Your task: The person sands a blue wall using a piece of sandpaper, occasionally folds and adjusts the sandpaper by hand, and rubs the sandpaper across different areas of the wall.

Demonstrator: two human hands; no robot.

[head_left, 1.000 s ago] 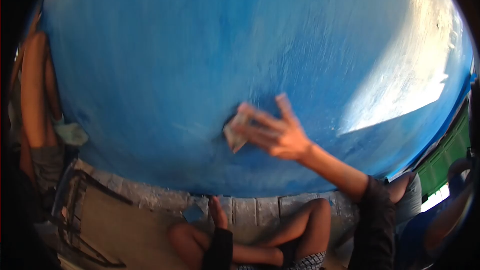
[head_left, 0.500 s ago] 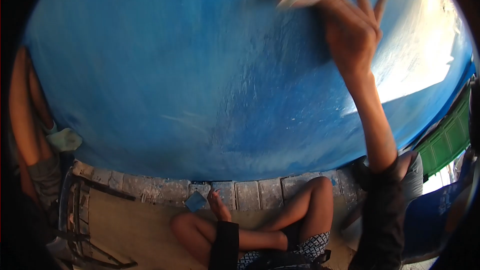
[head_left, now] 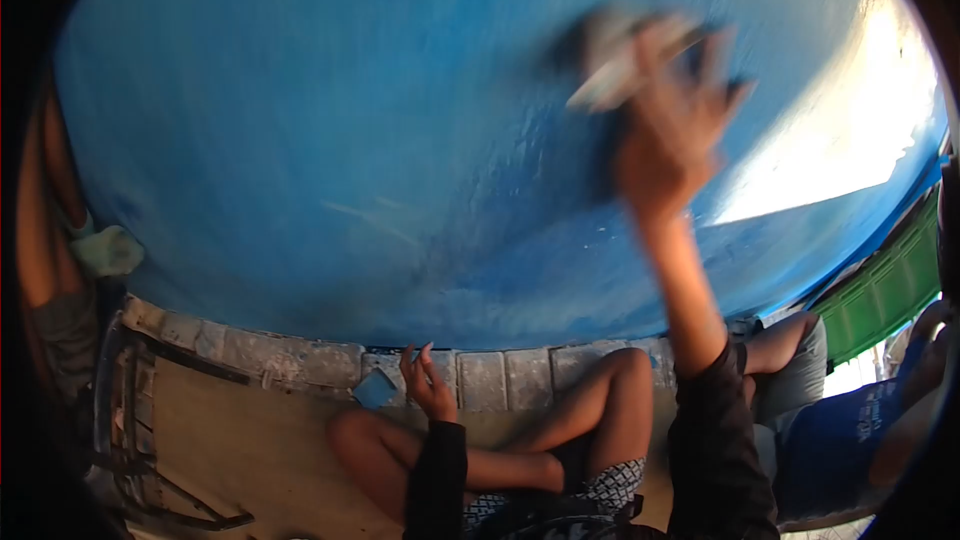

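My right hand (head_left: 670, 130) is raised to the blue wall (head_left: 300, 140), blurred by motion. Its thumb and fingers close on a pale, folded pad (head_left: 610, 70), held against or just off the painted surface; its exact kind is smeared. Two of the fingers stick out away from the pad. Low in the view, my left hand (head_left: 430, 390) hovers above my crossed leg with its fingers apart and nothing in them. Just left of it, a small blue square piece (head_left: 375, 389) lies on the stone ledge (head_left: 483, 381) along the wall's foot.
A dark metal frame (head_left: 125, 410) stands at lower left. Behind it is a person's bent leg (head_left: 40, 230), with a pale green cloth-like item (head_left: 108, 250) near it. Another person in a blue shirt (head_left: 835, 440) sits at right, near a green panel (head_left: 885, 305).
My right hand has swept down and slightly left along the wall with the pad. My left hand has shifted slightly, and its fingers are more spread. The view has turned a little.
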